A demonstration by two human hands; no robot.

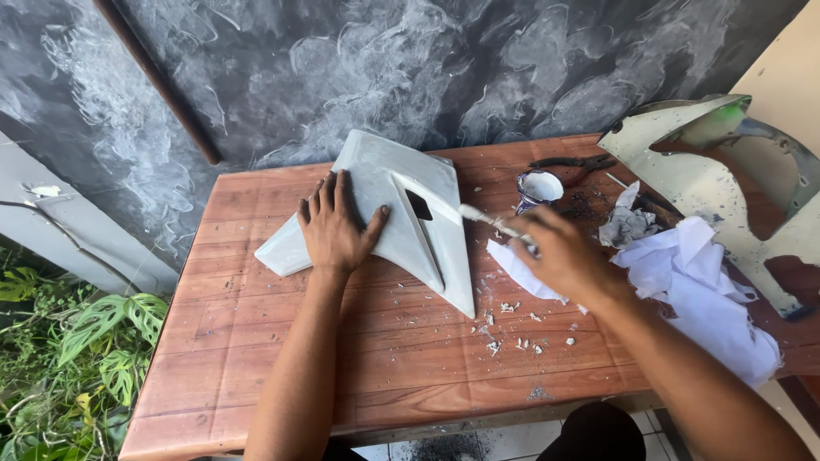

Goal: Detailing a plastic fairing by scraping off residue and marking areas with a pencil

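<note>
Filling step: left hand (335, 229) lies flat on the fairing panel (389, 213); right hand (559, 254) clamps the putty knife (491, 221); next stroke needs steady pressure.

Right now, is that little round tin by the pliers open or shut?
Open. The small round tin has no lid on, and pale whitish paste shows inside, beside the black-handled pliers.

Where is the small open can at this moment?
In the head view the small open can stands near the far edge of the wooden table, right of the white panel, just beyond the right hand and beside the pliers.
</note>
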